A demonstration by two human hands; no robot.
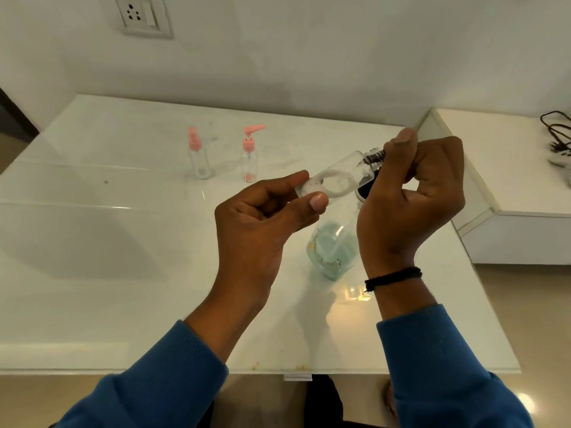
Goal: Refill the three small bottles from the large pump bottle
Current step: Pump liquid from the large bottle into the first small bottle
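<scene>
At frame centre, a small clear bottle (333,180) is held tilted, its long axis running from lower left to upper right, neck toward the upper right. Its base is pinched by the left hand (259,223); its dark neck is gripped by the right hand (411,199). The large bottle (333,248) stands below it on the table (123,273).

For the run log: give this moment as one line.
left hand: holds small clear bottle, tilted | right hand: grips its dark cap end | large bottle: on table | two pink-topped bottles: standing behind
</scene>
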